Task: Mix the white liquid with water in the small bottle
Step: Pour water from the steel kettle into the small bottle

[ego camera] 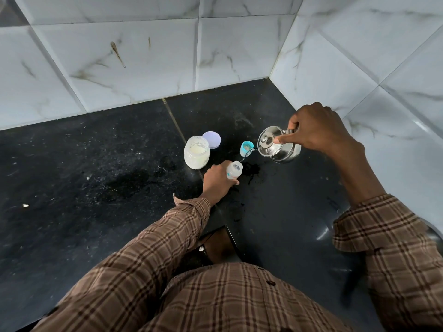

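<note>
Standing on the black stone counter (96,152), not far from its back right corner, the small bottle (234,170) has its mouth open and a little white liquid showing inside. The left hand (217,183) steadies it from the left, fingers wrapped around its lower body and closed on it. A thin stream of water (248,155) falls into the bottle's mouth from the spout of a steel kettle (278,146), which is tilted toward the bottle and held off the counter just to its right. The right hand (318,131) grips the kettle's handle, fingers curled tight around it, while the forefinger reaches forward and presses on the kettle's lid (267,140) beside the knob.

Just behind the bottle, between it and the kettle, stands the bottle's teal cap (246,148). To the left of the cap is an open glass jar (197,152) holding white liquid, its inner wall smeared. A pale lilac lid (212,139) lies touching the jar's back right side. Dark wet splashes mark the counter just right of the bottle.

Marble-patterned wall tiles (143,56) rise along the counter's back and right edges. Both arms wear brown checked sleeves (167,236), and the counter's near edge has a notch in front of the person's body.
</note>
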